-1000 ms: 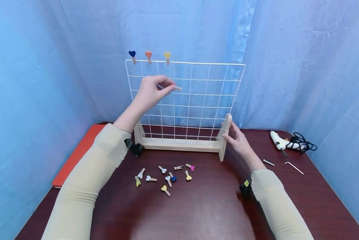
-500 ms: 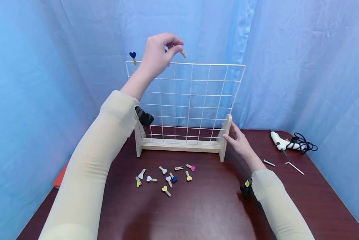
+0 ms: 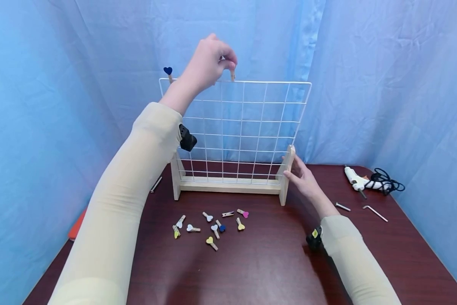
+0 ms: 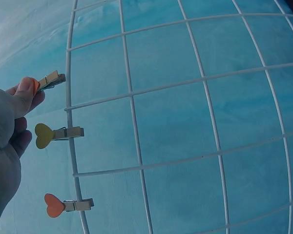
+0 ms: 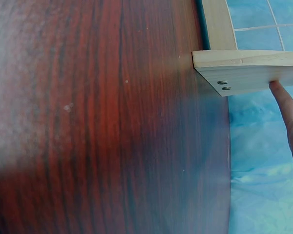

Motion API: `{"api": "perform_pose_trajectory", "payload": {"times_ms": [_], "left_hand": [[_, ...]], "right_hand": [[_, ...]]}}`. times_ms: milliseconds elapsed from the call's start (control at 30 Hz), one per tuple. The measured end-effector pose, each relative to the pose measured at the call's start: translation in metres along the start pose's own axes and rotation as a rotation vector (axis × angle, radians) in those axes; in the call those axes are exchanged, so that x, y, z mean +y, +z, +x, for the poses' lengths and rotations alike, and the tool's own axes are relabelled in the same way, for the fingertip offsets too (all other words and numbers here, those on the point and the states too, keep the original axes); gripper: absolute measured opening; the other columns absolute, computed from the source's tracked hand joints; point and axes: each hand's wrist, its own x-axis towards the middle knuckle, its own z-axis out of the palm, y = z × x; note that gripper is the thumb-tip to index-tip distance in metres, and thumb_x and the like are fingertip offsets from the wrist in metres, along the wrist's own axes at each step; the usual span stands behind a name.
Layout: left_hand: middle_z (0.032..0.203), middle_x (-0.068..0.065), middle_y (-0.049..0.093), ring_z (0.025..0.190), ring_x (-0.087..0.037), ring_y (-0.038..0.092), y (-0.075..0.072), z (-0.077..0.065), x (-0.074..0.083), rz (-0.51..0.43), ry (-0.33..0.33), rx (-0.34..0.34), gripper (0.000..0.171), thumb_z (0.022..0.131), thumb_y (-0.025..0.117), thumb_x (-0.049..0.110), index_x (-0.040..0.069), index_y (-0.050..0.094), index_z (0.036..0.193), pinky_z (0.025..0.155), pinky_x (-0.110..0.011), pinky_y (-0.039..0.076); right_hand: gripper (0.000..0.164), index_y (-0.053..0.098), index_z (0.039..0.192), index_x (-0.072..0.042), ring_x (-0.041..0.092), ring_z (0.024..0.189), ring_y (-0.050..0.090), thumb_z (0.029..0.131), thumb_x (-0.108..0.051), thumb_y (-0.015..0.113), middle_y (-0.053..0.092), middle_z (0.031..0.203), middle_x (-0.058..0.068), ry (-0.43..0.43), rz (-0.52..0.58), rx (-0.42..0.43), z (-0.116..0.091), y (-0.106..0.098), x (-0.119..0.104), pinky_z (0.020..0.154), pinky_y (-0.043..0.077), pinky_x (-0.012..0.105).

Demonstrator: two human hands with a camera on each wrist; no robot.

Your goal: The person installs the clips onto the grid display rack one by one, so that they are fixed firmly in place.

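Note:
My left hand pinches a clothespin with an orange heart, mostly covered by the fingertips. Its wooden tip is right at the top wire of the white grid; in the left wrist view a small gap shows between them. Clipped to that wire are a yellow-heart clothespin and an orange-heart clothespin, plus a dark blue-heart clothespin at the far left corner. My right hand holds the right side panel of the wooden stand, thumb at its front edge, fingertips behind.
Several loose clothespins with colored hearts lie on the dark table before the stand. A glue gun, a bolt and a hex key lie at the right. A red-orange flat object shows behind the left sleeve.
My left hand has risen from in front of the grid to its top wire, carrying the clothespin slightly rightward. The clothespin has turned to point down. My right hand stays on the stand.

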Motion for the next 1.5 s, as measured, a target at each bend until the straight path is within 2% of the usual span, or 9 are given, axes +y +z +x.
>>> {"api": "perform_pose_trajectory", "payload": {"times_ms": [333,667,800,900,1067,1167,1233,1367,1500], "left_hand": [[0.092,0.001,0.067,0.088,-0.017,0.042,0.01,-0.002,0.002,0.095,0.026,-0.046,0.023,0.088,0.052,0.026,0.011,0.07,0.091,0.089,-0.027,0.03],[0.098,0.006,0.066,0.095,-0.017,0.044,0.008,-0.008,0.004,0.154,0.021,-0.057,0.027,0.088,0.051,0.036,0.018,0.067,0.102,0.089,-0.032,0.029],[0.104,0.005,0.063,0.102,-0.016,0.045,0.003,-0.014,0.003,0.128,0.026,-0.039,0.032,0.086,0.054,0.038,0.018,0.064,0.108,0.095,-0.032,0.029],[0.106,0.002,0.062,0.101,-0.016,0.046,-0.002,-0.023,0.002,0.071,0.052,0.007,0.031,0.084,0.058,0.035,0.015,0.063,0.108,0.092,-0.03,0.032],[0.099,-0.002,0.063,0.092,-0.016,0.047,-0.008,-0.052,0.001,-0.046,0.112,0.094,0.026,0.083,0.062,0.029,0.01,0.065,0.101,0.085,-0.029,0.035],[0.096,-0.003,0.065,0.089,-0.018,0.05,-0.003,-0.078,0.0,-0.121,0.153,0.132,0.022,0.081,0.066,0.023,0.008,0.066,0.097,0.083,-0.03,0.037],[0.094,-0.004,0.065,0.088,-0.018,0.052,0.004,-0.097,-0.001,-0.154,0.171,0.122,0.021,0.079,0.068,0.019,0.007,0.065,0.096,0.081,-0.03,0.038],[0.094,-0.003,0.064,0.086,-0.019,0.053,0.027,-0.142,-0.008,-0.162,0.157,0.03,0.022,0.078,0.068,0.017,0.008,0.064,0.098,0.078,-0.03,0.042],[0.098,-0.002,0.063,0.091,-0.019,0.055,0.051,-0.192,-0.02,-0.149,0.062,-0.124,0.026,0.079,0.068,0.02,0.01,0.063,0.102,0.08,-0.032,0.044]], "right_hand": [[0.065,0.022,0.141,-0.026,0.036,0.119,0.04,0.088,-0.006,0.054,0.038,0.136,0.019,-0.003,-0.017,0.022,-0.002,-0.001,-0.001,0.082,0.04,0.013],[0.065,0.021,0.142,-0.024,0.035,0.119,0.04,0.088,-0.006,0.053,0.037,0.137,0.018,-0.011,-0.016,0.014,-0.001,-0.001,-0.004,0.083,0.04,0.014],[0.065,0.022,0.141,-0.025,0.033,0.119,0.04,0.088,-0.006,0.054,0.038,0.137,0.016,-0.004,-0.011,0.017,0.0,0.0,-0.004,0.082,0.041,0.013],[0.065,0.021,0.141,-0.026,0.035,0.119,0.04,0.088,-0.005,0.053,0.037,0.137,0.017,-0.009,-0.007,0.017,-0.001,0.001,-0.002,0.082,0.041,0.013],[0.066,0.019,0.142,-0.025,0.034,0.118,0.04,0.088,-0.005,0.053,0.035,0.137,0.022,-0.03,-0.011,0.006,0.001,0.001,0.008,0.082,0.041,0.014],[0.066,0.019,0.143,-0.021,0.033,0.118,0.04,0.088,-0.004,0.052,0.035,0.137,0.022,-0.027,-0.006,0.004,0.002,0.001,0.007,0.082,0.041,0.013],[0.066,0.02,0.142,-0.021,0.034,0.119,0.039,0.088,-0.004,0.053,0.035,0.137,0.021,-0.016,0.005,0.006,0.002,0.003,0.002,0.082,0.041,0.014],[0.064,0.022,0.141,-0.025,0.037,0.12,0.038,0.088,-0.005,0.053,0.035,0.137,0.02,-0.007,0.016,0.011,0.002,0.005,-0.004,0.083,0.04,0.014],[0.066,0.021,0.141,-0.027,0.038,0.12,0.038,0.088,-0.006,0.053,0.034,0.137,0.021,-0.01,0.01,0.001,0.002,0.007,-0.002,0.083,0.041,0.015]]}}
